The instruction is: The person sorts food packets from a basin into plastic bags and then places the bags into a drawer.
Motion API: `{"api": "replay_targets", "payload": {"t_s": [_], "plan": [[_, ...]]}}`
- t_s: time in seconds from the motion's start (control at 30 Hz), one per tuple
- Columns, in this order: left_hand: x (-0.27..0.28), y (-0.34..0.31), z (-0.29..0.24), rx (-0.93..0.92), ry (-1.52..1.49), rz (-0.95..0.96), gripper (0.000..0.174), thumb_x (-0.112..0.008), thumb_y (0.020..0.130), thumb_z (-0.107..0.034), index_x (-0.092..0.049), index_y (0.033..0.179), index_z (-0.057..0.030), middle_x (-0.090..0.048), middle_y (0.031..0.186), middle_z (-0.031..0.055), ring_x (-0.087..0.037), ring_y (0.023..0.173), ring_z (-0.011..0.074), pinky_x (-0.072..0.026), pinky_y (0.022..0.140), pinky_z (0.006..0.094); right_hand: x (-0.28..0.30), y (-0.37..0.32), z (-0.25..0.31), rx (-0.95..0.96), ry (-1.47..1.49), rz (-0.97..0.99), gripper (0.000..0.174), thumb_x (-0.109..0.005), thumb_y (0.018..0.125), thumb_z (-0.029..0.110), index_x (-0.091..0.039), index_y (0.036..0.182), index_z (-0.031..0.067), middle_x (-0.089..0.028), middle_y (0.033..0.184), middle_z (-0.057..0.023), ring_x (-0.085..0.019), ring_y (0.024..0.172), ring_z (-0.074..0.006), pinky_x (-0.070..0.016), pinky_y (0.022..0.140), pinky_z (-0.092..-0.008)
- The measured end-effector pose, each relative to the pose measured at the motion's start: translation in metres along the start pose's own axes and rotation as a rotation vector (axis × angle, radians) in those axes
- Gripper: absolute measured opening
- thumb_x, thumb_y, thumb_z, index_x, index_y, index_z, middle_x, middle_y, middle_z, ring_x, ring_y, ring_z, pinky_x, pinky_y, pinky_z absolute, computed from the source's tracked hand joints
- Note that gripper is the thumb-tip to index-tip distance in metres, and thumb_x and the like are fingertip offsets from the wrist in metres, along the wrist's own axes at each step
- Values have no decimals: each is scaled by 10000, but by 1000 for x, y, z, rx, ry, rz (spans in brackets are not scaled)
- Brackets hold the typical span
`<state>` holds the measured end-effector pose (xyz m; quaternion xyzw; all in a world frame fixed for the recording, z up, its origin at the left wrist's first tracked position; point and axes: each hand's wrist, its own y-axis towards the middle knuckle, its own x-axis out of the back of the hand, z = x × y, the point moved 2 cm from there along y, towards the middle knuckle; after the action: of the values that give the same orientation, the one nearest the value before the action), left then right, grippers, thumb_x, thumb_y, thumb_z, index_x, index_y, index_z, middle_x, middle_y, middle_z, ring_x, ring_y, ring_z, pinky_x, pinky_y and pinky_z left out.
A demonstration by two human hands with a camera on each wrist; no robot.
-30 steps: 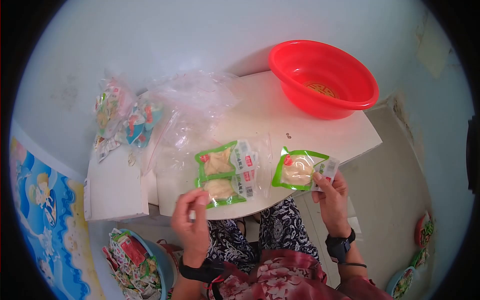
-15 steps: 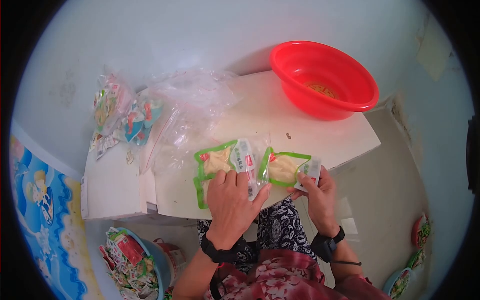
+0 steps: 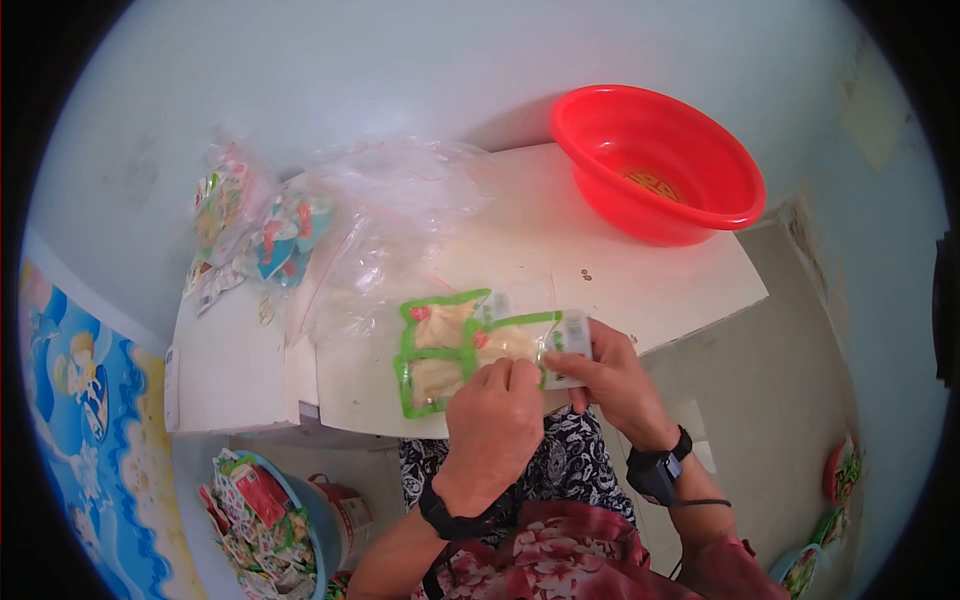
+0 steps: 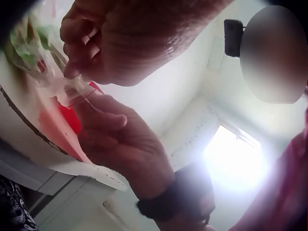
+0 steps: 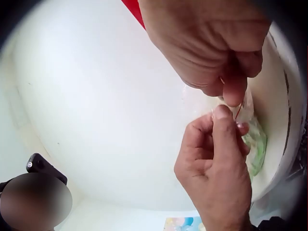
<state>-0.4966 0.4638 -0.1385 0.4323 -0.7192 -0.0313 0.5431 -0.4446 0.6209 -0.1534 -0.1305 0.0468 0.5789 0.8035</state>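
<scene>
White tabletop (image 3: 620, 270): left hand (image 3: 495, 415) and right hand (image 3: 610, 375) both pinch the clear zip bag (image 3: 525, 300) mouth over green-edged snack packs (image 3: 440, 345). Looks like the packing stage. Sealing it would need the zip strips lined up.

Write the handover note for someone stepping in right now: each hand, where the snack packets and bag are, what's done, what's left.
Left hand: pinches the small clear bag at its near edge.
Right hand: pinches the third packet by its label end, at the bag's mouth.
Done: two green-edged packets lie side by side in the bag on the white table.
Left, probably: push the third packet fully in, then seal. How far in it is now is unclear.
</scene>
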Motion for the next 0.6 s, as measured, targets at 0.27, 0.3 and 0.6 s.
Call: {"api": "replay_targets", "payload": {"t_s": [0.27,0.3,0.6], "plan": [[15,-18,18,-5,-109,-162,206,-677,917,-33,-648,1120,-18,-647,921,144,-634,767,318,-530,658,414,-7,26,-6,-113,-396,184,231,-674,1002,205,-670,983,-25,-632,749,-18,-531,499,-66,-402,447,-236],[29,-28,29,47,-41,-169,250,-678,916,-38,-644,1161,-10,-651,965,142,-639,793,302,-540,679,413,-4,24,-8,-88,-358,155,236,-673,1004,210,-672,976,-25,-634,745,-17,-532,501,-68,-402,448,-237],[56,-65,91,415,-224,-60,324,-615,987,-30,-632,1304,37,-601,998,120,-605,753,213,-497,666,335,-5,11,-12,51,-310,-1,141,-697,953,103,-670,984,-32,-669,780,-21,-598,660,-74,-472,585,-246]]}}
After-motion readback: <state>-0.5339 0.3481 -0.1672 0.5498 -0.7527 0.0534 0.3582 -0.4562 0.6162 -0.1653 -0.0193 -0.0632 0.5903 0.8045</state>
